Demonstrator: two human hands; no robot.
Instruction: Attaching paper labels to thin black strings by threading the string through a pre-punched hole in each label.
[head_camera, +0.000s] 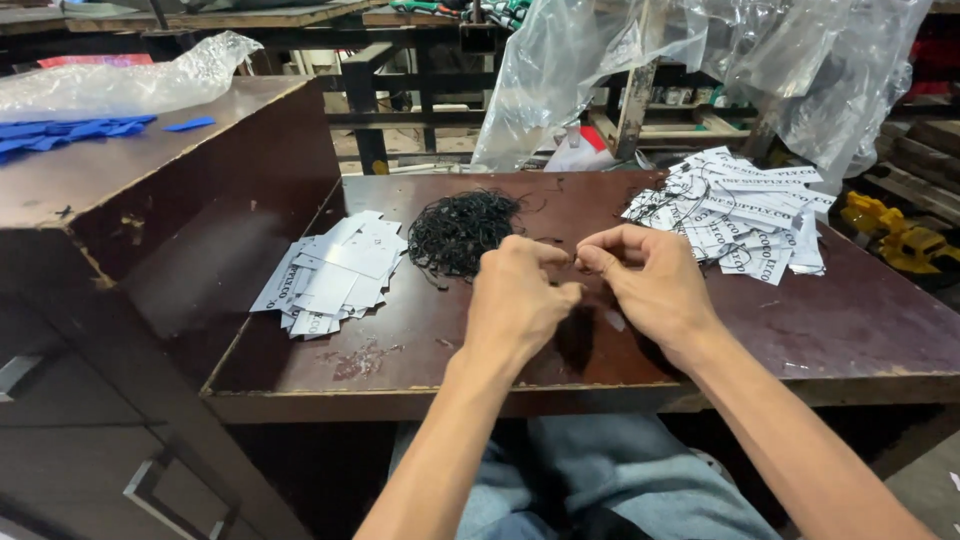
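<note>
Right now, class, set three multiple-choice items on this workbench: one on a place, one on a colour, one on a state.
1. The black string bundle lies
A. between the two tag piles
B. on the floor
C. on the raised side cabinet

2. The flat pieces on the raised side cabinet are
A. red
B. blue
C. yellow

3. The left hand and right hand are
A. flat on the table
B. apart at the edges
C. pinched close together

Answers: A, tags on both sides of it; B, blue on brown; C, fingertips nearly meet above the table.
</note>
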